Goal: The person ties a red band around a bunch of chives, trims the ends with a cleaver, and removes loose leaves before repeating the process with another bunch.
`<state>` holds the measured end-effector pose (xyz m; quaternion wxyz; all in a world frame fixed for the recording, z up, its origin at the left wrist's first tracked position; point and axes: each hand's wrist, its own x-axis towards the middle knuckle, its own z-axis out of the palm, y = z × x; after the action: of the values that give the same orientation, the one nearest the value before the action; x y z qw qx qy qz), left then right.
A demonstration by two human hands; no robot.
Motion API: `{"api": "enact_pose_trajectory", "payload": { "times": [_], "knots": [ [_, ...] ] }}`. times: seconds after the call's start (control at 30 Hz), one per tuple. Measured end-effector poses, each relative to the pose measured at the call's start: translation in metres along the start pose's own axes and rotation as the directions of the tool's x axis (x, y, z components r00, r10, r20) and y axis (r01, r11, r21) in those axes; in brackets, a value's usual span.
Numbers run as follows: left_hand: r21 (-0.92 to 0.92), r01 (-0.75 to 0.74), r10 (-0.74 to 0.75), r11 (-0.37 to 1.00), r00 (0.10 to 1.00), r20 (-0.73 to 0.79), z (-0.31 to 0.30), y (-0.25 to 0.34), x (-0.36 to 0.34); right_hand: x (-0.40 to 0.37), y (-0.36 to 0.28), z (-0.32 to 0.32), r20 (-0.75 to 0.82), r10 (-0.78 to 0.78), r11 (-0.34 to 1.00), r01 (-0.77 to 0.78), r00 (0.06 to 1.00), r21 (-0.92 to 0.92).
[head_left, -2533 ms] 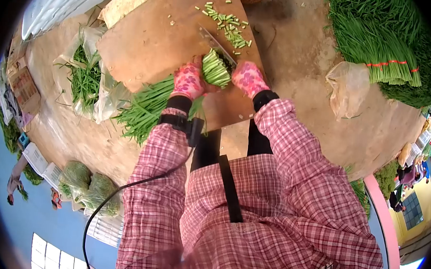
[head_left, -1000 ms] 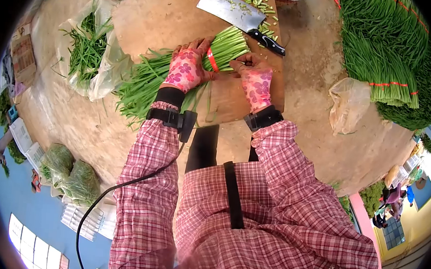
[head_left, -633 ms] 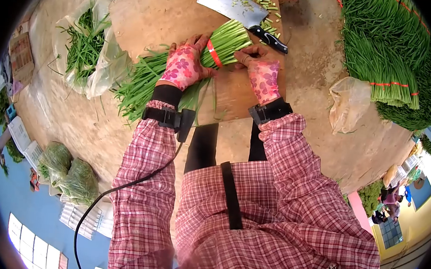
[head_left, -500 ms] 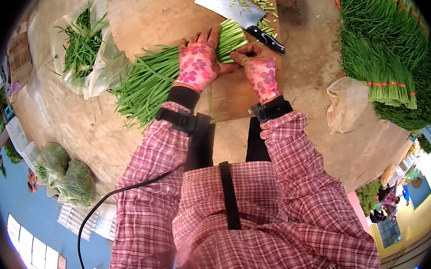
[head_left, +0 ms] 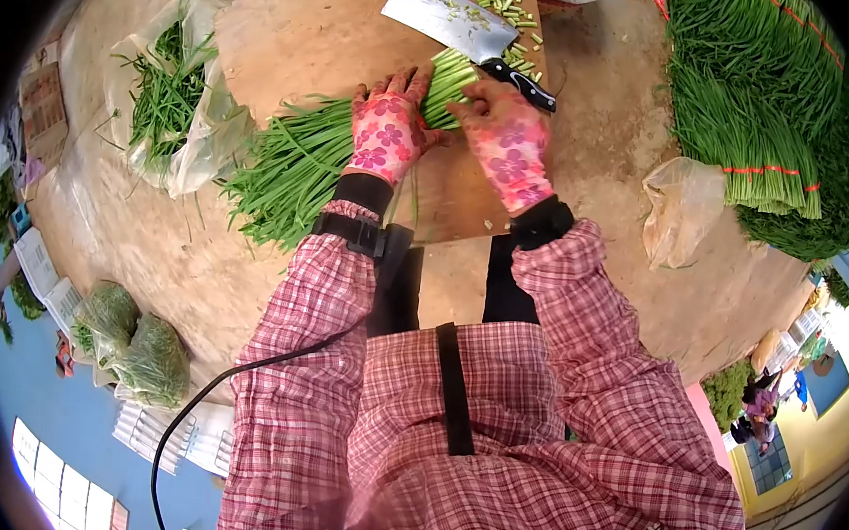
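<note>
A bundle of green stalks lies slantwise on the wooden board, its pale cut ends at the upper right. My left hand rests across the bundle with fingers spread, pressing on it. Beside the cut ends is my right hand, its fingers curled near the stalks; whether it pinches anything is hidden. Both hands wear pink flowered fingerless coverings. Just beyond, a cleaver lies flat with its black handle toward the right, among short cut stalk pieces.
Large banded bundles of green stalks are piled at the right, beside a crumpled plastic bag. An open plastic bag of loose greens sits at the left. Filled bags stand at the lower left. People appear far right.
My right hand has turned, with its back now more toward the camera and its fingers slightly higher. My left hand remains on the bundle.
</note>
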<state>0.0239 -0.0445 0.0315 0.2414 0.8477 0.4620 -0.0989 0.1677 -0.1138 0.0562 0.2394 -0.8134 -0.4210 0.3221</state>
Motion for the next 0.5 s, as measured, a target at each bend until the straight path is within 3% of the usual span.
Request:
{"api": "enact_pose_trajectory", "payload": {
  "times": [0.03, 0.13, 0.23, 0.33, 0.43, 0.5],
  "knots": [
    [-0.001, -0.001, 0.001, 1.0, 1.0, 0.001, 0.0, -0.001, 0.001, 0.001, -0.002, 0.005, 0.033, -0.014, 0.99, 0.018, 0.999, -0.138],
    [-0.008, 0.003, -0.003, 1.0, 1.0, -0.009, 0.0, -0.001, 0.001, 0.004, 0.009, 0.018, 0.002, -0.124, 0.985, 0.123, 0.992, -0.117],
    [-0.04, -0.01, 0.009, 0.999, 1.0, -0.027, -0.002, -0.001, -0.002, 0.008, 0.014, 0.014, 0.077, -0.067, 0.996, 0.071, 0.995, -0.051],
    [-0.051, -0.022, 0.02, 0.998, 0.999, -0.035, -0.002, -0.002, -0.001, 0.017, 0.01, -0.003, 0.105, 0.087, 0.988, -0.1, 0.991, 0.116],
    [-0.05, -0.018, 0.017, 0.999, 1.0, -0.023, -0.002, -0.001, -0.001, 0.022, 0.01, -0.006, 0.149, 0.121, 0.988, -0.134, 0.981, 0.082],
    [-0.065, -0.025, 0.025, 0.998, 1.0, -0.01, -0.004, -0.001, 0.0, 0.02, 0.023, -0.008, 0.062, 0.171, 0.94, -0.181, 0.983, 0.289]
  ]
}}
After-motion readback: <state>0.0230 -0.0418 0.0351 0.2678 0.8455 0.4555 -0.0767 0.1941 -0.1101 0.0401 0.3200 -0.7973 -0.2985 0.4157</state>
